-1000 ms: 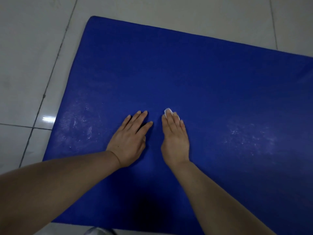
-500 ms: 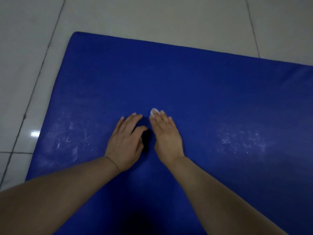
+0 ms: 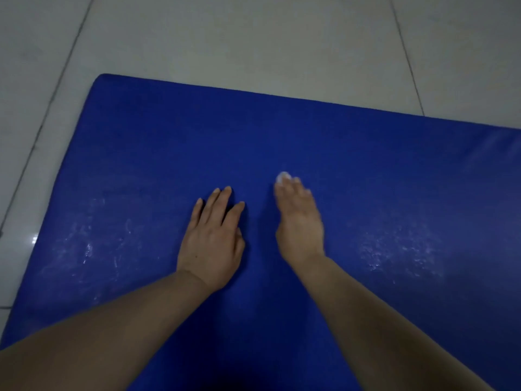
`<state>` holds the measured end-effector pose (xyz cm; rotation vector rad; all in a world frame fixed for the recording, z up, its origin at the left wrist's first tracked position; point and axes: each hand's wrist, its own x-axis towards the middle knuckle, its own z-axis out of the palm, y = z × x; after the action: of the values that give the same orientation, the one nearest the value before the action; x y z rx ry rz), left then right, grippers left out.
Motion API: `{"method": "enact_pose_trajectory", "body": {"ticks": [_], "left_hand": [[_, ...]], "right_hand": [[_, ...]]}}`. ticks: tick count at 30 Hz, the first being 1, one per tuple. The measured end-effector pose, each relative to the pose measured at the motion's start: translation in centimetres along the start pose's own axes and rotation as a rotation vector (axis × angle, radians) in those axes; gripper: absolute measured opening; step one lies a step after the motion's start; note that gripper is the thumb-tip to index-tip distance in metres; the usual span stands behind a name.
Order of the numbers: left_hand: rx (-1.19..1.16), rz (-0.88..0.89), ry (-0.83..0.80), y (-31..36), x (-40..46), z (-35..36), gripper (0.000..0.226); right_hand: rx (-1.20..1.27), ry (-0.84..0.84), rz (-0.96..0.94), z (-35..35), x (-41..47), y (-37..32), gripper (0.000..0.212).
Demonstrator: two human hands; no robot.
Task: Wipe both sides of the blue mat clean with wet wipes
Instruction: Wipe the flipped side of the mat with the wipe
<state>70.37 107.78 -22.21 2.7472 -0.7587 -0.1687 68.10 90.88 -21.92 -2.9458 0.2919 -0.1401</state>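
so my right hand (image 3: 300, 221) lies flat with the fingers straight and close together, pressing a wet wipe (image 3: 282, 176) down onto the blue mat (image 3: 282, 136); only a small white bit of the wipe peeks out past my fingertips, since the rest sits under the palm where i can put weight on it. my left hand (image 3: 212, 241) rests beside it, open, fingers a little spread and flat on the mat, holding nothing, and i judge it is there to brace me and keep the mat from sliding. the mat lies flat on the tiled floor (image 3: 253, 38), one face up. pale damp-looking streaks show to the left (image 3: 90, 244) and right (image 3: 400, 246) of my hands, so i reckon this face is partly wiped and the underside is not yet done.
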Motion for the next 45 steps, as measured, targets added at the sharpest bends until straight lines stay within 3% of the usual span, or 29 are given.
{"method": "enact_pose_trajectory", "body": {"ticks": [5, 7, 10, 14, 19, 21, 28, 30, 35, 37, 41, 45], "left_hand": [[0.02, 0.003, 0.016, 0.0, 0.1, 0.1, 0.054], [0.017, 0.007, 0.015, 0.0, 0.1, 0.0, 0.054], [0.014, 0.008, 0.006, 0.0, 0.3, 0.0, 0.054], [0.004, 0.013, 0.014, 0.0, 0.3, 0.0, 0.053], [0.013, 0.001, 0.006, 0.0, 0.2, 0.0, 0.054], [0.01, -0.001, 0.002, 0.0, 0.2, 0.0, 0.054], [0.001, 0.011, 0.002, 0.0, 0.2, -0.1, 0.052], [-0.004, 0.01, -0.001, 0.0, 0.2, -0.1, 0.052], [0.005, -0.004, -0.006, 0.0, 0.1, 0.2, 0.053], [0.007, -0.008, -0.007, 0.0, 0.2, 0.2, 0.053], [-0.009, -0.008, 0.0, 0.0, 0.2, 0.1, 0.052], [-0.012, -0.006, 0.001, -0.1, 0.2, 0.0, 0.051]], "right_hand": [[-0.048, 0.024, 0.346, -1.7, 2.0, 5.8, 0.07], [-0.052, 0.026, 0.256, -1.2, 3.1, 3.8, 0.067], [-0.009, -0.025, -0.037, 0.7, 3.8, -0.9, 0.065], [0.041, -0.018, -0.063, 0.7, 4.2, 0.0, 0.071], [-0.094, -0.066, 0.295, -2.3, 5.3, 8.3, 0.069], [-0.113, -0.029, 0.355, -2.6, 6.0, 8.4, 0.065], [0.005, -0.133, -0.148, -0.3, 7.3, 0.8, 0.069], [-0.01, -0.079, -0.139, -0.9, 7.3, 3.2, 0.073], [-0.115, -0.112, 0.256, -3.5, 8.5, 10.3, 0.067], [-0.108, -0.082, 0.196, -3.3, 9.3, 8.2, 0.065], [-0.041, -0.184, -0.128, -1.2, 9.9, 2.0, 0.068], [-0.111, -0.163, -0.106, -1.9, 10.8, 4.8, 0.071]]}}
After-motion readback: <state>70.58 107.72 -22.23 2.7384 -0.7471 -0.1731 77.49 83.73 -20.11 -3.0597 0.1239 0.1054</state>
